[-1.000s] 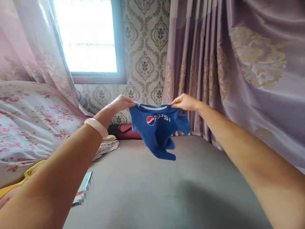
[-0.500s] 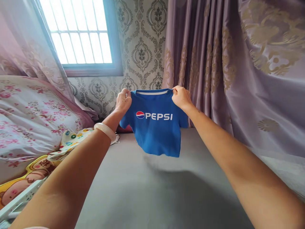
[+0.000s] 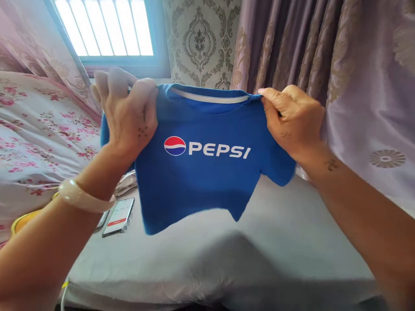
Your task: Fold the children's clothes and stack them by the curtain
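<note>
Smooth, glossy, whitish bangle (image 3: 83,198)

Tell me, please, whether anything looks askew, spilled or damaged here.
Nothing looks spilled or damaged; only the shirt, held by the left hand and right hand, hangs askew, its lower edge arching between drooping corners.

At upper left, a bright barred window (image 3: 106,26) in a bluish frame, with a pale pink curtain (image 3: 39,47) falling beside it. Next, wallpaper (image 3: 198,41) with ornate medallions; farther right, a mauve curtain (image 3: 366,103) with gold motifs. Below, a grey sheet (image 3: 298,246), creased near its front edge. Lying there toward the left, a phone (image 3: 119,211) with a red bar on its screen, near a crumpled pale cloth (image 3: 126,183). At far left, white floral fabric (image 3: 32,147) above a partly hidden yellow item (image 3: 23,221).
</note>
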The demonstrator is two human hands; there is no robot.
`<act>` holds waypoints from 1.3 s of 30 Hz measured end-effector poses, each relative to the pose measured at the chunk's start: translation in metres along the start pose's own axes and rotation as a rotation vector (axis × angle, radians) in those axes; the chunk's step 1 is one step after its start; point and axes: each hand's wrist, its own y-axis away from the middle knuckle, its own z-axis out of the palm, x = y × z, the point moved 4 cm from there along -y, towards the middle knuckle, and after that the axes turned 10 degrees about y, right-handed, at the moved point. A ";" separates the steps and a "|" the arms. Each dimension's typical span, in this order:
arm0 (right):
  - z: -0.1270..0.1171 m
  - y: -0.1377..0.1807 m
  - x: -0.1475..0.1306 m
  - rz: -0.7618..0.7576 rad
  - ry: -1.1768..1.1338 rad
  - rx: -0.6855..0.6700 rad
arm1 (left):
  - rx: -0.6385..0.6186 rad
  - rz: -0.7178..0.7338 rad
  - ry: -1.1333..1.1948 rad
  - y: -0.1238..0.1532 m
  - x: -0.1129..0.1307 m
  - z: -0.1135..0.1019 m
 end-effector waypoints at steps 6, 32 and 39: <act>0.057 -0.009 0.012 -0.100 -0.278 -0.244 | -0.280 -0.017 -0.010 0.007 -0.033 0.043; 0.419 0.216 0.047 0.078 -0.028 -1.097 | -0.969 -0.626 -0.084 0.275 -0.155 0.354; 0.435 0.210 0.074 0.369 -0.236 -1.355 | -1.173 -0.755 -0.077 0.274 -0.182 0.356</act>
